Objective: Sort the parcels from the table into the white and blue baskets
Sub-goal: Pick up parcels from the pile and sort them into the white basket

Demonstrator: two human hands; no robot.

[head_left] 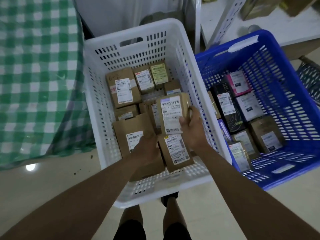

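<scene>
Pale glossy floor [52, 187] underfoot, with a few dark crumbs on it. Both hands reach into the white basket [97, 94]: the left hand [147, 149] rests on a brown box [133, 135] (its grip is unclear), the right hand [192, 130] pinches a labelled parcel [171, 115] above the others. To the right stands the blue basket [294, 118] with mixed boxes. On the left hangs a green checked cloth [34, 75]; beyond, a white shelf [259, 28].
</scene>
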